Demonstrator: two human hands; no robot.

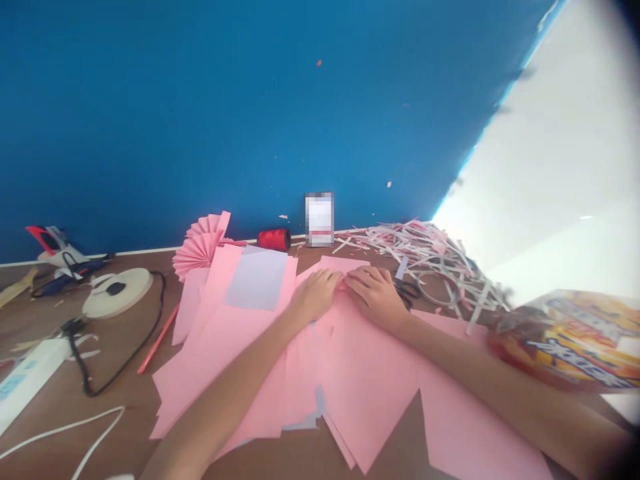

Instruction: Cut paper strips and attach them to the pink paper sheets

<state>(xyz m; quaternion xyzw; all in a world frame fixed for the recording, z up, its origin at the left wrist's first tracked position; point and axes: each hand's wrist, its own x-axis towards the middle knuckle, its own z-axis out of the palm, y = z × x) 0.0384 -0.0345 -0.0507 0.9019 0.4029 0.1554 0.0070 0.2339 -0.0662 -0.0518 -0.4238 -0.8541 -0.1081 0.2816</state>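
Note:
Both hands meet at the far edge of a pink paper sheet (pixel 373 373) lying over other pink sheets. My left hand (pixel 319 293) is closed, its fingertips pressing a narrow pink fold at that edge. Close beside it, my right hand (pixel 375 293) curls its fingers over the same fold; the thumbs are mostly hidden. A grey-lilac sheet (pixel 257 278) lies on the pink stack (pixel 225 347) left of my left hand. Dark-handled scissors (pixel 409 291) lie just right of my right hand, partly covered.
Pleated pink paper fans (pixel 203 247), a red thread spool (pixel 273 240) and a phone-like upright rectangle (pixel 319 220) stand along the blue wall. Paper strips (pixel 425 250) pile at right, near a snack packet (pixel 580 340). Left are a red pen (pixel 158 339), white reel (pixel 117 292) and power strip (pixel 33 377).

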